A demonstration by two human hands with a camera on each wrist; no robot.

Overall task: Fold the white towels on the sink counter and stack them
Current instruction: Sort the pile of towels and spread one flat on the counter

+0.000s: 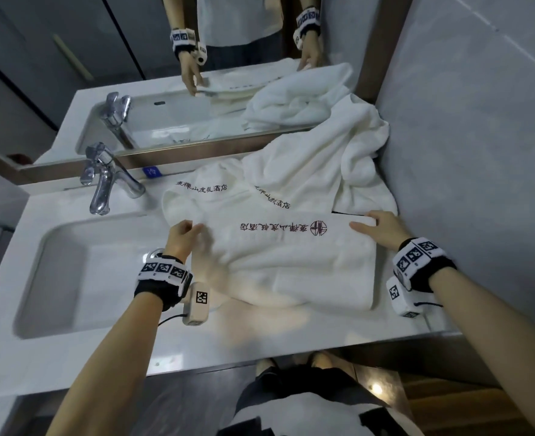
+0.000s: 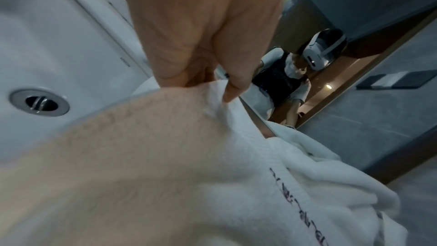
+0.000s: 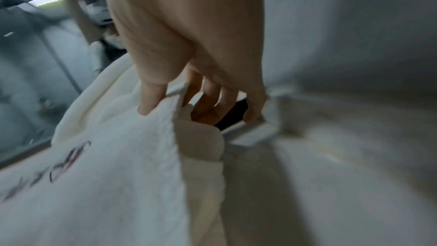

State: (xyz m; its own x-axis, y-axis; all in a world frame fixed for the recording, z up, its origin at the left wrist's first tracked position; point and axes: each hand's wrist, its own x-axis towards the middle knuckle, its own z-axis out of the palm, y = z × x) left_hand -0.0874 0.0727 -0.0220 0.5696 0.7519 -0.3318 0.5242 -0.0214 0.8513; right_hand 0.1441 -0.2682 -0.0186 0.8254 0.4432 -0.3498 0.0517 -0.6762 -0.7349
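A white towel [image 1: 291, 262], spread on the worktop [image 1: 291, 335] beside the sink [image 1: 80, 272], is pinched at its far corners by the left hand [image 1: 184, 237] and right hand [image 1: 382, 228], apparently to keep the edge taut for folding.

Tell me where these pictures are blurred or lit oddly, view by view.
Head view: mostly sharp, but the left hand and the near corner of the white embroidered towel smear with motion; wide-angle bending curves the white sink counter. Left wrist view: the towel close to the lens is soft and tinted warm. Right wrist view: blurred throughout, the grey wall most of all.
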